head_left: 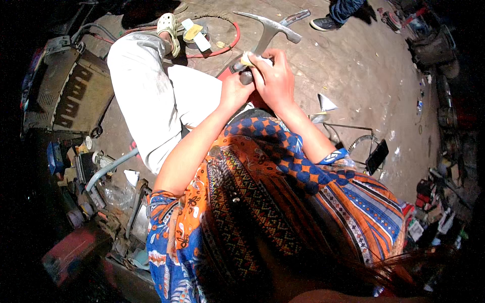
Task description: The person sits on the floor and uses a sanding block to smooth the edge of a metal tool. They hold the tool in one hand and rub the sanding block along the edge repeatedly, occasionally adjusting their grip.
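Observation:
I hold a pick-ended hammer (270, 31) out in front of me, its grey metal head pointing away. My left hand (236, 93) is closed round the lower handle, whose dark rounded end (246, 77) shows beside the fingers. My right hand (277, 81) pinches a small white and yellow folded piece (248, 59) against the handle just above; whether it is paper or cloth I cannot tell. Part of the handle is hidden by both hands. Behind the hammer head lies or sticks out a short grey bar (295, 18).
White and yellow flat pieces (196, 34) lie on a round thing inside a red hose loop (237, 38). Another person's dark shoe (325, 23) stands at the far side. Cluttered tools and scrap (91, 171) line the left; a white paper cone (327, 102) lies right.

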The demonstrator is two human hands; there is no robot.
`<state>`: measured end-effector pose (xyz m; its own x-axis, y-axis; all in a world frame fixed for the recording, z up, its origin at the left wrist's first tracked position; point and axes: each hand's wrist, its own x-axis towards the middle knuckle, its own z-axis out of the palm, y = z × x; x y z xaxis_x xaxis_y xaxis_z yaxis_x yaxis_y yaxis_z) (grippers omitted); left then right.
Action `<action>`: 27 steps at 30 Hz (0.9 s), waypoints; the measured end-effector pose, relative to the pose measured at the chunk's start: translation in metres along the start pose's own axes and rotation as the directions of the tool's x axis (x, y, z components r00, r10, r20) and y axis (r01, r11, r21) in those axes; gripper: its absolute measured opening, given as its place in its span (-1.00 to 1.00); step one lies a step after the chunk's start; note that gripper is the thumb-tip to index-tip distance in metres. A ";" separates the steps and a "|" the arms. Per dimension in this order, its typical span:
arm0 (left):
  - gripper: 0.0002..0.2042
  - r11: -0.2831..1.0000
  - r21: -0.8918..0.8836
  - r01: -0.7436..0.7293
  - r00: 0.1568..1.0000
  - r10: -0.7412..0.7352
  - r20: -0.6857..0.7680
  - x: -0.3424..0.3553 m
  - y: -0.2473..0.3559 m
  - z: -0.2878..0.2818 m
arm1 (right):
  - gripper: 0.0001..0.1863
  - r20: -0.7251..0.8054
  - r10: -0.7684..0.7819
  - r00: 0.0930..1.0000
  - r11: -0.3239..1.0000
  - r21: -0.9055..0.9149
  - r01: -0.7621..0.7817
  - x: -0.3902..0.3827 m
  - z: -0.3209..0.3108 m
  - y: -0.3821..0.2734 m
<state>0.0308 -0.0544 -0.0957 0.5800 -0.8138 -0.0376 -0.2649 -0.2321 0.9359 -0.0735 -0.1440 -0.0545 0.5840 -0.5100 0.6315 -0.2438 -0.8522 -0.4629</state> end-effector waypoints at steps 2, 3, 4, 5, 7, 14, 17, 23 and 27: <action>-0.74 0.999 -0.036 -0.022 0.999 0.021 -0.029 -0.001 0.001 0.001 | -0.67 0.070 0.037 0.997 0.998 0.041 -0.040 -0.014 -0.005 0.001; -0.74 0.999 -0.043 -0.027 0.999 0.026 -0.025 -0.002 0.001 0.001 | -0.67 0.064 0.027 0.998 0.998 0.046 -0.030 -0.018 -0.005 0.003; -0.74 0.998 -0.049 -0.033 0.999 0.032 -0.020 -0.002 0.001 0.001 | -0.68 0.057 0.018 0.998 0.998 0.051 -0.020 -0.020 -0.005 0.004; -0.75 0.999 -0.044 -0.018 1.000 0.018 -0.015 -0.002 0.002 0.000 | -0.68 0.046 0.024 0.999 0.999 0.041 -0.026 -0.017 -0.005 0.003; -0.75 0.999 -0.033 0.011 1.000 -0.011 -0.002 -0.002 0.004 0.000 | -0.69 0.022 0.036 0.999 0.999 0.020 -0.037 -0.005 -0.003 0.002; -0.74 0.996 -0.058 -0.064 0.998 0.062 -0.029 0.000 -0.004 0.001 | -0.69 0.073 0.094 0.993 0.994 0.055 -0.098 -0.017 -0.007 -0.002; -0.74 1.000 0.001 -0.015 1.000 0.015 -0.008 0.002 -0.010 0.002 | -0.70 0.048 0.064 0.997 0.996 0.050 -0.067 -0.017 -0.007 0.001; -0.76 0.999 -0.034 -0.005 1.000 0.004 -0.020 0.000 -0.002 0.002 | -0.70 0.007 0.074 0.997 0.997 0.021 -0.074 0.002 0.000 0.001; -0.77 0.997 -0.022 -0.077 0.996 0.076 -0.040 -0.001 -0.005 0.001 | -0.66 0.076 0.074 0.994 0.995 0.064 -0.079 -0.021 -0.007 0.003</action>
<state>0.0308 -0.0536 -0.1009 0.5882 -0.8073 0.0476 -0.2920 -0.1572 0.9434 -0.0921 -0.1366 -0.0644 0.6212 -0.5616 0.5465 -0.2395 -0.8001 -0.5500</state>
